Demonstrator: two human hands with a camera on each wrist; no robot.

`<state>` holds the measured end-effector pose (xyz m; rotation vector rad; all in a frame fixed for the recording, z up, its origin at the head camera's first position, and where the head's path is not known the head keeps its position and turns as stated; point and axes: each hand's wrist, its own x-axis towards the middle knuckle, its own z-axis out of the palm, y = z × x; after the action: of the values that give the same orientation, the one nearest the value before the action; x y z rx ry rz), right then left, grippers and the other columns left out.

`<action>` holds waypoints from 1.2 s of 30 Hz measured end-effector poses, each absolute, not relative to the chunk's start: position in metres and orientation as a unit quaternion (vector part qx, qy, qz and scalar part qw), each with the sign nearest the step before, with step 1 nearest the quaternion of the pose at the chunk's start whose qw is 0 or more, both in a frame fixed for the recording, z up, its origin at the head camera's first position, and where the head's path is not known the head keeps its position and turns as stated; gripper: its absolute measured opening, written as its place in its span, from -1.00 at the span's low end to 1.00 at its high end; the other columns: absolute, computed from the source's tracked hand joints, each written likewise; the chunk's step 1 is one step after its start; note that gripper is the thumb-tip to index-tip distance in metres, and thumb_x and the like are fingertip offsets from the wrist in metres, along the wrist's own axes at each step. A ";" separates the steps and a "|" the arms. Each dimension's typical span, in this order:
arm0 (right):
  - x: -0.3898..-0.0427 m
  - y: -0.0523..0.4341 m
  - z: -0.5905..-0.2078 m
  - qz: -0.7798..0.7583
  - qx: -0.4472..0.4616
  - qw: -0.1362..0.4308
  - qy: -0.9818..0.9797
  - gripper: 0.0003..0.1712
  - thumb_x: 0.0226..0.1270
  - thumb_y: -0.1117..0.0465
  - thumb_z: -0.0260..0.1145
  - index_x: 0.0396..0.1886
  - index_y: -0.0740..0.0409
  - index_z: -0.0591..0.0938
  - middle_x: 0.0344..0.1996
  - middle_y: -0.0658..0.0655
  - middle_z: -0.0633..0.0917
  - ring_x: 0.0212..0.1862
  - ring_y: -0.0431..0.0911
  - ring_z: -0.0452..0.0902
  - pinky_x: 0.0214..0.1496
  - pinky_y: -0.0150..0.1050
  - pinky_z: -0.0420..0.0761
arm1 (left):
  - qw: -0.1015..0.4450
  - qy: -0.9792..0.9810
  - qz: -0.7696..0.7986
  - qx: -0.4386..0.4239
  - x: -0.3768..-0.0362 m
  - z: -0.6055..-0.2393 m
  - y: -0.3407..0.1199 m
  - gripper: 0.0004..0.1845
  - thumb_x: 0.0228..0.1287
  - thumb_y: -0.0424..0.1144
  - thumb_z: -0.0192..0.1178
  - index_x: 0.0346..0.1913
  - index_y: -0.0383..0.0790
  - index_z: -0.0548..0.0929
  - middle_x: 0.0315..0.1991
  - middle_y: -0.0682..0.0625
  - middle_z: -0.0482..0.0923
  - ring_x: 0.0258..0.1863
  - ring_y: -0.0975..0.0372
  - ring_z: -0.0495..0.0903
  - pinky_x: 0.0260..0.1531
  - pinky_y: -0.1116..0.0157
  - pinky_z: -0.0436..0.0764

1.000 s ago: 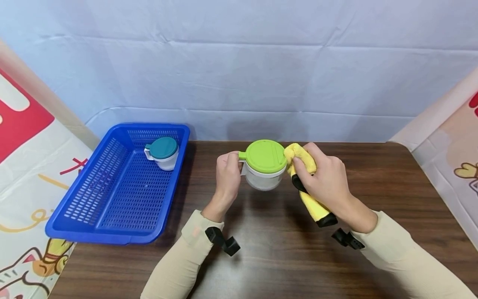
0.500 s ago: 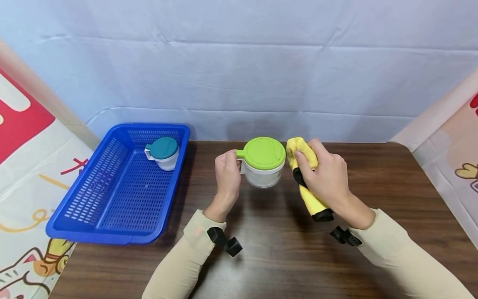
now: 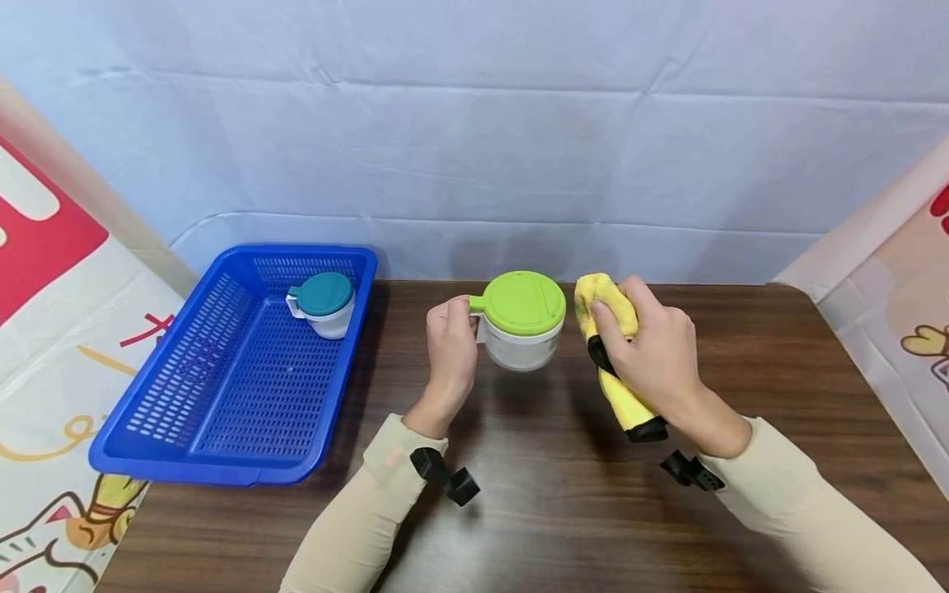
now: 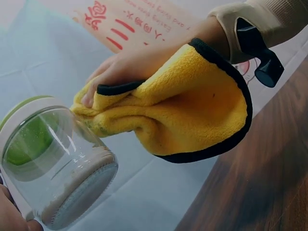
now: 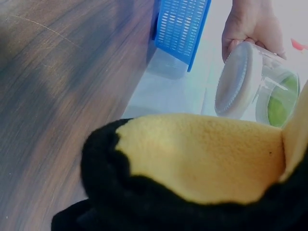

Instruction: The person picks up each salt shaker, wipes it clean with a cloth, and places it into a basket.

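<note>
Jar (image 3: pixel 519 329): held above the table (image 3: pixel 549 511), right of the basket (image 3: pixel 222 387) and near the table's far edge. Since a second ago it has shifted slightly away from the person, and the cloth (image 3: pixel 611 354) has drawn off its lid (image 3: pixel 522 302); a narrow gap now shows between them, where earlier the cloth touched the lid's rim.

Jar's axis stands close to upright, lid uppermost, handle pointing toward the basket. In the left wrist view its clear wall (image 4: pixel 57 163) is just beside the cloth (image 4: pixel 183 110); contact cannot be confirmed there.

Left hand (image 3: pixel 452 350) grips the handle, fingers curled round it. Right hand (image 3: pixel 656 358) is clenched on the folded cloth, whose long axis runs from beside the lid back toward the person.

Open table lies on the person's side of the jar and away from the basket. A cup (image 3: pixel 324 303) sits in the basket's far corner.
</note>
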<state>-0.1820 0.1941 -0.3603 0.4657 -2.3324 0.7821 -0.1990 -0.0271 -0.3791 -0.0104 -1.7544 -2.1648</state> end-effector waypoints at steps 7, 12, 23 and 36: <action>-0.180 0.195 -0.359 0.303 0.187 0.342 -0.869 -0.80 0.34 0.15 0.29 -0.35 0.18 0.50 -0.78 -0.06 0.32 -0.77 -0.23 0.19 -0.71 -0.34 0.23 | 0.176 -0.625 -0.760 -0.002 -0.201 -0.380 -0.027 -0.63 0.22 -0.38 -0.17 -0.75 -0.11 0.20 -0.77 0.14 0.05 -0.70 0.33 0.03 -0.60 0.39 0.04; -0.177 0.194 -0.358 0.319 0.188 0.359 -0.857 -0.79 0.27 0.13 0.31 -0.42 0.15 0.50 -0.79 -0.11 0.31 -0.77 -0.27 0.16 -0.71 -0.38 0.21 | 0.177 -0.628 -0.758 -0.009 -0.201 -0.379 -0.027 -0.63 0.23 -0.38 -0.18 -0.75 -0.12 0.20 -0.76 0.13 0.04 -0.70 0.31 0.03 -0.59 0.38 0.05; -0.165 0.187 -0.354 0.334 0.212 0.378 -0.837 -0.72 0.24 0.04 0.27 -0.47 0.14 0.48 -0.77 -0.10 0.26 -0.74 -0.27 0.11 -0.68 -0.37 0.16 | 0.172 -0.633 -0.755 -0.011 -0.202 -0.379 -0.026 -0.61 0.26 -0.36 -0.16 -0.75 -0.13 0.19 -0.75 0.08 0.04 -0.70 0.30 0.02 -0.60 0.38 0.03; -0.150 0.157 -0.345 0.335 0.265 0.381 -0.820 -0.67 0.31 -0.03 0.19 -0.51 0.10 0.46 -0.73 -0.09 0.31 -0.71 -0.24 0.16 -0.70 -0.33 0.21 | 0.168 -0.637 -0.752 -0.007 -0.201 -0.378 -0.019 -0.61 0.26 -0.37 -0.16 -0.74 -0.10 0.19 -0.75 0.14 0.04 -0.67 0.29 0.03 -0.58 0.37 0.06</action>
<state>-0.1497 0.1569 -0.3452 0.6756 -2.0934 0.8557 -0.2012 -0.0194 -0.3783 -0.0206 -1.8128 -2.1399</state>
